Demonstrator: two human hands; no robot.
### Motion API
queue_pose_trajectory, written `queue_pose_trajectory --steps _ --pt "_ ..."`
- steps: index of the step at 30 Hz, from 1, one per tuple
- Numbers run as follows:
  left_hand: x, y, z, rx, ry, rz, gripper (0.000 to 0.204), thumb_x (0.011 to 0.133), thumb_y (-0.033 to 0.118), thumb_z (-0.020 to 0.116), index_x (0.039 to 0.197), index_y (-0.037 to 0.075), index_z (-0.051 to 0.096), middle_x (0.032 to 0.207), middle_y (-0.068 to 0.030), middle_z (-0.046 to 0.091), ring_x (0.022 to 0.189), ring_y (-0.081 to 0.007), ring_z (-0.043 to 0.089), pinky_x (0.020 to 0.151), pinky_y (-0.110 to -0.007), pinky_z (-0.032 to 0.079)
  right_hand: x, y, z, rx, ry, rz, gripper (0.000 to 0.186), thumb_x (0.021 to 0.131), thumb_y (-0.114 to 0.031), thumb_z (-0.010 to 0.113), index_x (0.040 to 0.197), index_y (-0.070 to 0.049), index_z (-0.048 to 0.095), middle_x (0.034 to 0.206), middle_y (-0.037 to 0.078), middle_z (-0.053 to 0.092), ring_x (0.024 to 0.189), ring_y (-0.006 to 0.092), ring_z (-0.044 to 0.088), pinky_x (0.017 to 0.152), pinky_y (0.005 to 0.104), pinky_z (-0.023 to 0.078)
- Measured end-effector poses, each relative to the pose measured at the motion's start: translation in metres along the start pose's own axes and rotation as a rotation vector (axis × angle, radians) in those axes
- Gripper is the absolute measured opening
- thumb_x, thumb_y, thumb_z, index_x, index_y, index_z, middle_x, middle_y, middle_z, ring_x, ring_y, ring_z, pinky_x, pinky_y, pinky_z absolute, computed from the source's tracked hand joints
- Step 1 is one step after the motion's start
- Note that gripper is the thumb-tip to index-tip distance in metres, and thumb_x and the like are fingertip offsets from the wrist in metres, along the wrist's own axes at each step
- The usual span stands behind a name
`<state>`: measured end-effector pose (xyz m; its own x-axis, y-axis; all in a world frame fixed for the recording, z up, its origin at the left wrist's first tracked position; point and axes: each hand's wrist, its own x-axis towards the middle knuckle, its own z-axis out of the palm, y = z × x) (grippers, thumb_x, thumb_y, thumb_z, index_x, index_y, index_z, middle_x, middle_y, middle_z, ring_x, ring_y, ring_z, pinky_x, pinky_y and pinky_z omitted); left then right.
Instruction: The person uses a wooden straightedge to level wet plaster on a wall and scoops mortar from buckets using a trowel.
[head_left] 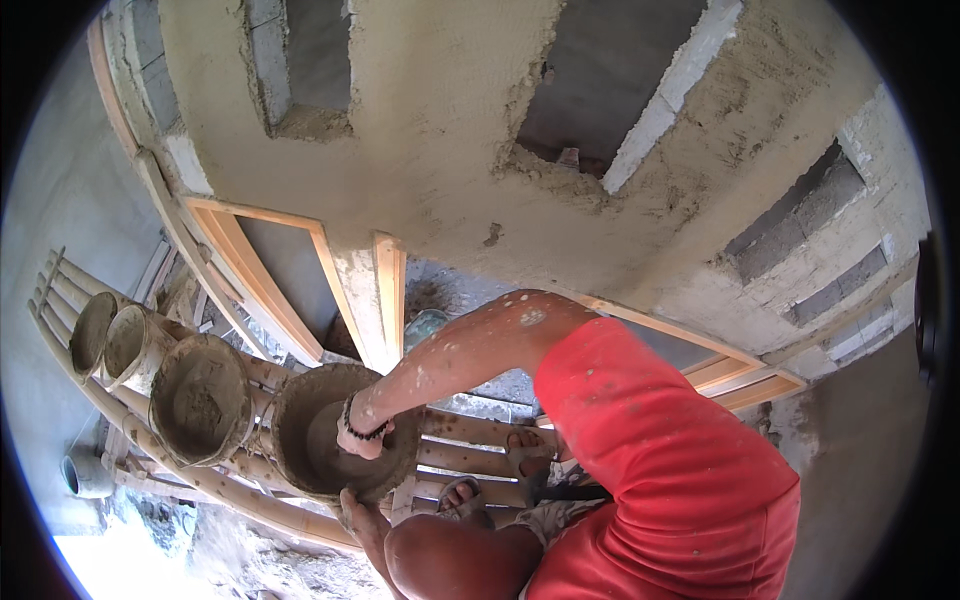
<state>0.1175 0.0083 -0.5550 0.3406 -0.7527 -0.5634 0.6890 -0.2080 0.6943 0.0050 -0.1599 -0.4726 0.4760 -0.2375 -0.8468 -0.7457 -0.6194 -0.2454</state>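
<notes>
A round, mortar-crusted bucket (287, 425) stands on the bamboo platform in front of me, with wet grey mortar inside. My right hand (362, 440), a dark beaded bracelet at its wrist, reaches down into it. Its fingers look curled at the mortar; what they hold, if anything, is hidden. At the near rim of the same bucket, my left hand (360, 518) grips the edge from outside. Pale splashes dot my right arm below the red sleeve (610, 375).
Several more mortar-stained buckets, such as one (201, 400), line the bamboo platform (470, 458) leftward. A plastered wall (430, 170) with rough openings rises ahead, with wooden frames (391, 290) below. A bucket (88, 474) lies lower left. My sandaled feet (527, 455) rest on the slats, which have gaps.
</notes>
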Motion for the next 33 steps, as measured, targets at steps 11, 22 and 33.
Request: queue_pose_trajectory --steps 11,22,33 --pt "-0.003 0.025 0.014 0.178 -0.023 -0.074 0.042 0.087 0.010 0.053 0.127 0.002 0.044 0.106 -0.0085 0.057 0.093 -0.0180 0.058 0.076 -0.034 0.054 -0.013 0.051 0.018 -0.362 0.685 -0.058 0.016 0.080 -0.014 0.053 0.081 -0.003 0.066 0.077 0.016 0.068 0.080 0.0309 0.068 0.069 0.0424 0.054" --pt "0.003 0.011 -0.006 0.068 -0.130 0.105 0.046 0.087 0.006 0.049 0.132 0.000 0.041 0.121 -0.0150 0.056 0.106 -0.0244 0.059 0.087 -0.033 0.052 -0.065 -0.003 -0.008 -0.196 0.595 -0.059 0.017 0.081 -0.017 0.056 0.090 -0.005 0.065 0.080 0.021 0.065 0.082 0.0365 0.066 0.076 0.0466 0.053" --pt "0.027 -0.022 -0.017 0.213 -0.114 0.244 0.052 0.089 0.011 0.051 0.138 0.003 0.034 0.123 -0.0151 0.054 0.101 -0.0239 0.061 0.085 -0.033 0.053 -0.041 0.007 0.034 -0.413 0.357 -0.115 0.019 0.081 -0.010 0.052 0.091 -0.002 0.066 0.084 0.019 0.067 0.083 0.0339 0.067 0.076 0.0430 0.054"
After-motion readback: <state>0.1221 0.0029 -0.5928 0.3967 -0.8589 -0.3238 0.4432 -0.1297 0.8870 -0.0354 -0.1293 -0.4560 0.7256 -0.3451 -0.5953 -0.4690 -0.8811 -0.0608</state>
